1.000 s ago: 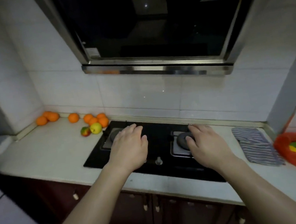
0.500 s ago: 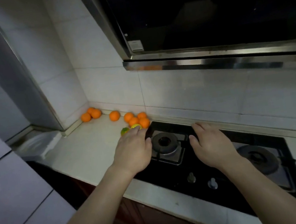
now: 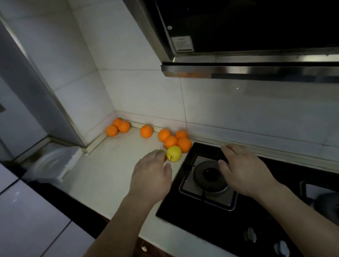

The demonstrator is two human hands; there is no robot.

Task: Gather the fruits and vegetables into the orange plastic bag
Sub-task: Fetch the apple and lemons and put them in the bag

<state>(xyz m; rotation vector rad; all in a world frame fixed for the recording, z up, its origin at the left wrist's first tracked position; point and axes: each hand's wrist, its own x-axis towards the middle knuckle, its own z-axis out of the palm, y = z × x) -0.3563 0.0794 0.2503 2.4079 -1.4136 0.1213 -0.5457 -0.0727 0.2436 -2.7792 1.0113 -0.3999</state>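
Several oranges lie on the white counter along the back wall: a cluster (image 3: 174, 139) by the hob's corner, a single orange (image 3: 146, 131) and more in the corner (image 3: 117, 126). A yellow apple (image 3: 174, 153) sits in front of the cluster. A red-green fruit (image 3: 161, 151) is mostly hidden under my left hand (image 3: 152, 176), whose relaxed fingers reach over it. My right hand (image 3: 244, 169) hovers open above the left burner. The orange bag is out of view.
A black gas hob (image 3: 221, 215) with two burners and knobs fills the counter's right part. The range hood (image 3: 259, 27) hangs above it. A white foam box (image 3: 54, 161) sits left of the counter, and grey fridge doors (image 3: 12, 217) stand at far left.
My view has swung left and the orange bag has left the frame. Both hands have moved left from the burners, the left one now reaching the fruits by the hob's corner.
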